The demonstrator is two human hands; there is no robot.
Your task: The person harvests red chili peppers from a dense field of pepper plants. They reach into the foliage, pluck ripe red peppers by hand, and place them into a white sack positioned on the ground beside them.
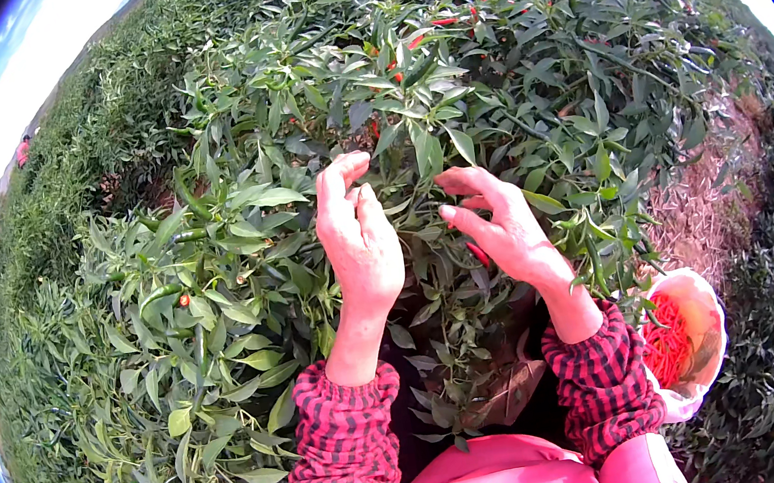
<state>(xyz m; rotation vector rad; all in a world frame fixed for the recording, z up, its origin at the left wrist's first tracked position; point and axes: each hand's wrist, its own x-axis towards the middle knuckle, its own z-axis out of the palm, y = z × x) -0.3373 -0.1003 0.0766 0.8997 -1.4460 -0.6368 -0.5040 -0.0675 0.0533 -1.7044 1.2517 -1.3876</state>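
Note:
Both my hands are raised among the leaves of a chili pepper plant (422,139). My left hand (360,245) has its fingers bent forward and the thumb apart from them, with nothing visible in it. Facing it across a gap of leaves, my right hand (503,231) is loosely curved, thumb and forefinger apart. A red chili (478,253) hangs just beneath the right hand's thumb and appears apart from it. Further up the plant more red chilies (397,72) show between the leaves. A green chili (159,294) hangs out to the left.
At my right side stands a pale bucket (708,321) holding many picked red chilies (666,342). Dense pepper plants surround me. Dry, straw-strewn soil (707,185) shows at the right. Far off at the left a person in pink (23,151) is among the plants.

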